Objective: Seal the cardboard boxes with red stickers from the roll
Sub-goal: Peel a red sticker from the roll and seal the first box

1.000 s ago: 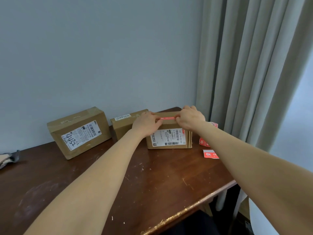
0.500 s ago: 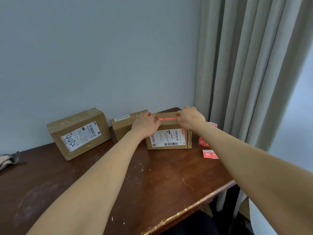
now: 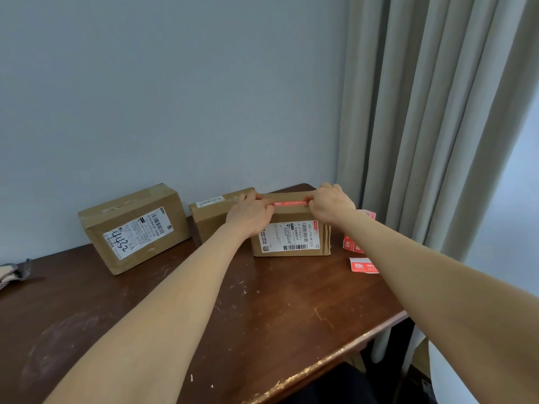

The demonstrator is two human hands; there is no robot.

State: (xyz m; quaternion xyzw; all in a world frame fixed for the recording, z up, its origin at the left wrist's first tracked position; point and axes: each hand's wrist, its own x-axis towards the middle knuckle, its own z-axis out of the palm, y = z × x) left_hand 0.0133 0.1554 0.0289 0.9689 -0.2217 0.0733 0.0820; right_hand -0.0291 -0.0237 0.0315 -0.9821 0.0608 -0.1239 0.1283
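Note:
Three cardboard boxes stand at the back of the table. On the top of the right box (image 3: 291, 239), which has a white shipping label on its front, lies a red sticker (image 3: 291, 203). My left hand (image 3: 250, 215) presses its left end with bent fingertips. My right hand (image 3: 331, 207) presses its right end the same way. The middle box (image 3: 214, 218) stands just behind my left hand. The left box (image 3: 134, 228), marked 4452, stands apart. The red sticker roll (image 3: 353, 244) sits right of the box, partly hidden by my right forearm.
A loose red-and-white sticker piece (image 3: 361, 265) lies on the dark wooden table (image 3: 262, 310) near the roll. Grey curtains (image 3: 423, 126) hang at the right, a wall is close behind the boxes. A bit of cloth (image 3: 11, 274) lies at the far left edge.
My hands have slid apart along the box top, and more of the red sticker shows between them. The boxes have not moved.

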